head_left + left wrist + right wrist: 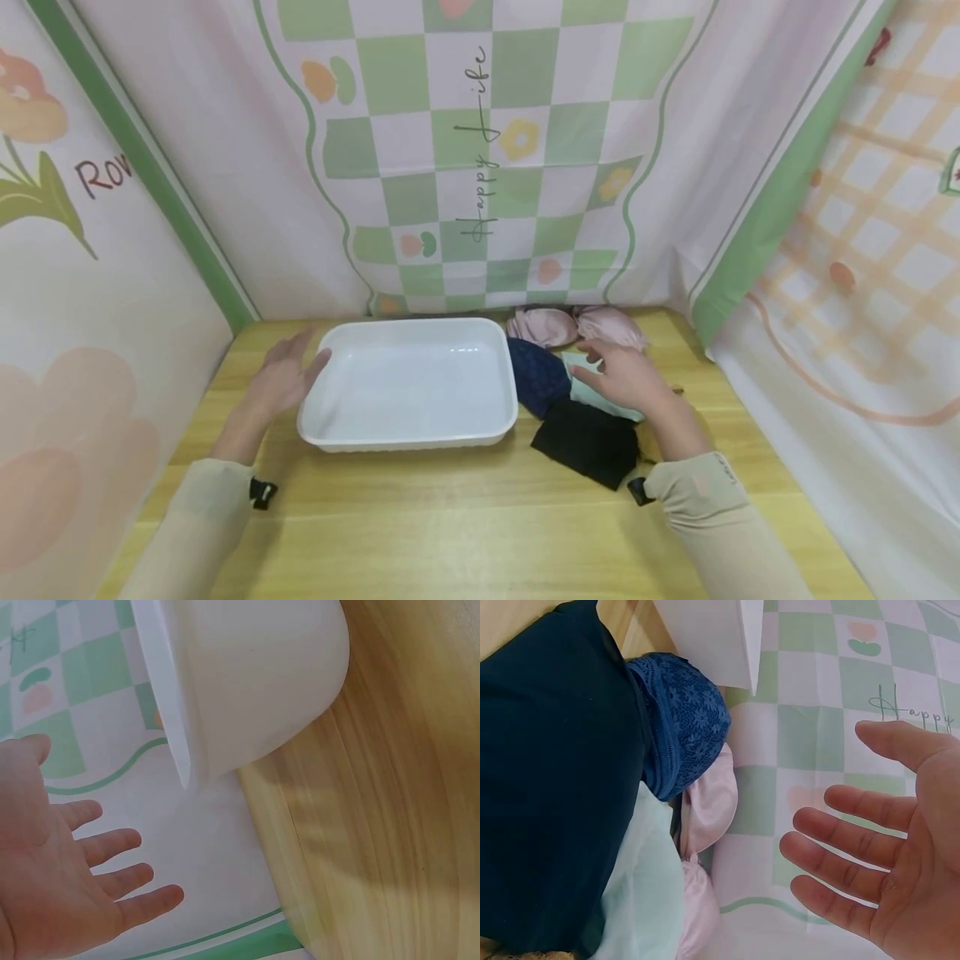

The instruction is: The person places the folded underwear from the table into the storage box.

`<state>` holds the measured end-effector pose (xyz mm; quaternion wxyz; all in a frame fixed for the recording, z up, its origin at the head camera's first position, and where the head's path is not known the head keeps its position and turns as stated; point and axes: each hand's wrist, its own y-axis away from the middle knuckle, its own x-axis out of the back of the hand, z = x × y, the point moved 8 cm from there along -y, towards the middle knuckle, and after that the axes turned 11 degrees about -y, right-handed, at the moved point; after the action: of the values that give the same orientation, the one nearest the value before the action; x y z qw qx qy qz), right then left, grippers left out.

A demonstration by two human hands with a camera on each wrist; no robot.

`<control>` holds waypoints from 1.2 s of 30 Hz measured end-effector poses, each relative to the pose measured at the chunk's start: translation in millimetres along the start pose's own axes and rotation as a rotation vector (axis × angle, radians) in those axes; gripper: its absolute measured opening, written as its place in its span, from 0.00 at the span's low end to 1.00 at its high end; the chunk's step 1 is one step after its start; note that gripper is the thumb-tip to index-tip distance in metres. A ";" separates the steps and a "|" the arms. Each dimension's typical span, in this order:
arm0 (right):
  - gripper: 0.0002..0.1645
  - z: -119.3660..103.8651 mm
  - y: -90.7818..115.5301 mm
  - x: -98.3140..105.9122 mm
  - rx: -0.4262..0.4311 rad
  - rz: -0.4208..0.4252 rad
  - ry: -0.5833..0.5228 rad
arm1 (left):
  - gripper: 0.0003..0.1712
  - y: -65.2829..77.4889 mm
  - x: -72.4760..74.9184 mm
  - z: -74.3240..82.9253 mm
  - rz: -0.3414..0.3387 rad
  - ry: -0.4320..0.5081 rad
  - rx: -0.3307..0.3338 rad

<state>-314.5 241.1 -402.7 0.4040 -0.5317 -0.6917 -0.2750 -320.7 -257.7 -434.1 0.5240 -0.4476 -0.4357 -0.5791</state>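
My left hand (281, 379) hovers beside the left rim of a white rectangular basin (408, 383), fingers spread and holding nothing. The left wrist view shows its fingers (124, 881) apart from the basin's outer wall (255, 682). On the right, my right hand (630, 379) is raised over a pale mint cloth (592, 396), fingers loosely extended with nothing in them. Around it lie a folded black cloth (588, 446), a navy lace bra (536, 379) with a rounded cup, and a pink satin bra (543, 327) at the back. The hand partly hides the mint cloth.
Beneath everything is a light wooden table (420, 525). Behind it hangs a green-and-white checked curtain (457, 200), with printed cloth walls on the left (90, 333) and right (847, 350). The navy bra lies against the basin's right side.
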 end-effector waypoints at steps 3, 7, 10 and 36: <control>0.32 -0.6 1.6 0.7 0.011 0.011 -0.008 | 0.49 -0.1 -1.5 -0.9 -0.010 0.009 0.001; 0.31 0.4 4.2 0.1 0.014 0.012 -0.009 | 0.49 -0.4 -4.1 -2.1 -0.021 0.009 0.004; 0.32 2.2 5.9 -1.2 0.004 0.003 -0.004 | 0.48 -0.2 -5.9 -3.0 -0.027 0.013 0.010; 0.31 15.8 18.7 -9.4 -0.038 -0.027 -0.001 | 0.45 -1.7 -19.7 -6.5 -0.016 0.014 0.002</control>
<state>-299.8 254.3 -419.8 0.3900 -0.5299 -0.6937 -0.2932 -321.8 -259.7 -454.8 0.5227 -0.4394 -0.4361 -0.5861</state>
